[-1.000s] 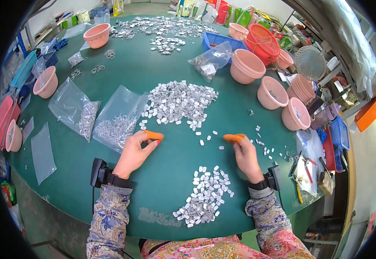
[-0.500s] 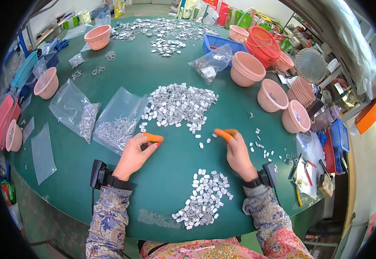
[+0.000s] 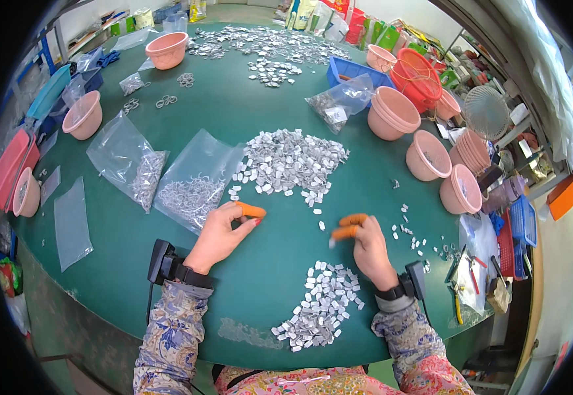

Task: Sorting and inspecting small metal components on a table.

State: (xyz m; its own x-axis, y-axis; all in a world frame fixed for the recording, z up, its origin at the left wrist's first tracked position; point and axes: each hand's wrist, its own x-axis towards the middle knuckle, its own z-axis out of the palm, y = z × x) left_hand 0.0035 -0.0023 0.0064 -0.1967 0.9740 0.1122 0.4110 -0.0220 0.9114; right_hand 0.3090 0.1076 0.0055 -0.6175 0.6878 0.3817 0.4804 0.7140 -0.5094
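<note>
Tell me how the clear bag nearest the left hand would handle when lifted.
The clear bag will likely flop, since its upper part lies flat. The small gray pieces bunched in its near end would probably sag and shift. Its glossy film might feel slippery.

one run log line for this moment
left hand: by clear bag, hold unclear; right hand: blurred white piece by orange finger cots; larger white pile: beyond hands; smaller white pile: nearer than hands

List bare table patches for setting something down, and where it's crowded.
Bare: table between left hand and near pile; also between middle pile and far pieces. Crowded: right side, with pink bowls and tools.
</note>
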